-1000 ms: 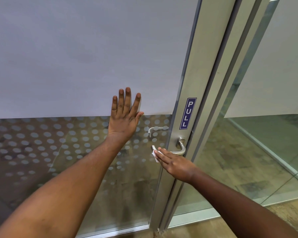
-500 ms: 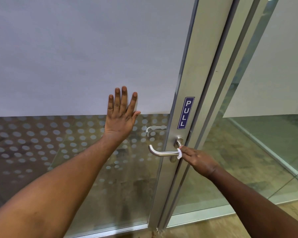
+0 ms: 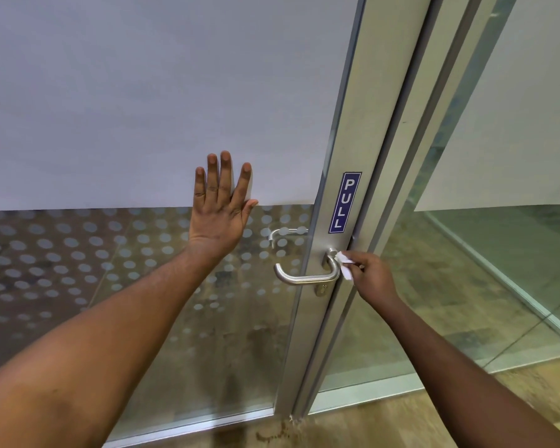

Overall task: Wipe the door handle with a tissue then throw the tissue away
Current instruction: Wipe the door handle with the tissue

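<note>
At the bottom of the frame, 2 bare forearms reach up and away toward a glass door (image 3: 143,92). Right of centre, the right hand (image 3: 374,276) is closed around a small white tissue (image 3: 345,266), pinching it in the fingertips and pressing it against the root of the metal door handle (image 3: 307,276), where the lever bends into the door's metal frame (image 3: 333,156). The lever itself runs left from there, bare, with a keyhole just below it. At the centre of the frame, the left hand (image 3: 219,211) lies flat and open on the glass, fingers spread and pointing up, holding nothing. Above the handle, a blue PULL sign (image 3: 345,202) runs vertically on the frame. Through the dotted lower glass, a second handle (image 3: 283,234) shows on the far side.
</note>
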A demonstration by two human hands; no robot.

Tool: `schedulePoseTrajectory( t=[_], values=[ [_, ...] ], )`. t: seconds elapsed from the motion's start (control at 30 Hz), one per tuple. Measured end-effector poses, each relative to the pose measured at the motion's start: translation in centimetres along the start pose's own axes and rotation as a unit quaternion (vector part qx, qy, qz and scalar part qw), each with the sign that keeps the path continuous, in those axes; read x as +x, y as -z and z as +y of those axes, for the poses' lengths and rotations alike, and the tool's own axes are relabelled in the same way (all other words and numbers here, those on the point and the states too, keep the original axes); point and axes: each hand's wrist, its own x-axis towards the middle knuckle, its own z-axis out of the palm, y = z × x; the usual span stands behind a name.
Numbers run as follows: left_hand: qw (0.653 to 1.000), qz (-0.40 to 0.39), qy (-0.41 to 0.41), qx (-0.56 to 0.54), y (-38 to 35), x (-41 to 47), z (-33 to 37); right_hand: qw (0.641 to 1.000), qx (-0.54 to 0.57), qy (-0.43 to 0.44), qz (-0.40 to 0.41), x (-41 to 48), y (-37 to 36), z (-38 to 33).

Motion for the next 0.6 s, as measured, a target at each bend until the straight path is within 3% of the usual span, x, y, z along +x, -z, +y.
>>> schedulePoseTrajectory(
  t=[0.27,0.5,0.6],
  values=[
    [1.0,0.005,-0.002,-0.002,-0.1,0.1,0.0,1.0,-0.004,0.0,0.023,-0.7,-1.3,-1.6],
    [1.0,0.013,-0.003,0.008,-0.1,0.0,0.0,0.984,-0.153,0.077,-0.046,-1.8,-1.6,-3.7],
    [1.0,0.013,-0.002,0.009,0.0,0.0,0.0,0.991,-0.119,0.049,-0.026,-2.3,-2.0,-3.9]
  ],
)
